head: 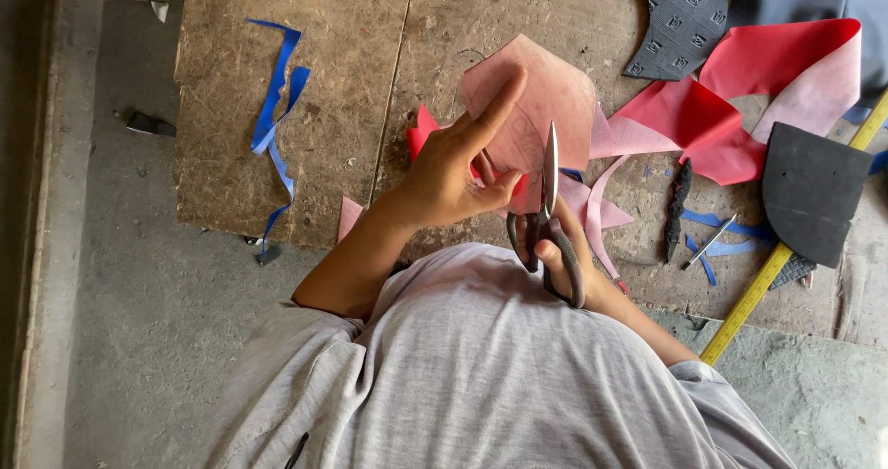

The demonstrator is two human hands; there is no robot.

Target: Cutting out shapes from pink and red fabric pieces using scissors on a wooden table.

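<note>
Pink sheet material (536, 99), thin and slightly translucent, is held up over the wooden board (314, 108) by the left hand (458, 168), whose fingers pinch its lower edge while the index finger lies stretched along its face. The right hand (564, 256) grips the dark looped handles of a pair of scissors (549, 205), thumb through one loop, the blades pointing upward and nearly shut against the sheet's right side. Both hands work close to the person's grey shirt (481, 367). On the board lie red sheet offcuts (703, 127) to the right, a dark rubber sole piece (814, 191), a black patterned piece (680, 20) at the top, blue strips (277, 108) to the left, and a yellow measuring tape (768, 284) running off the board's edge
</note>
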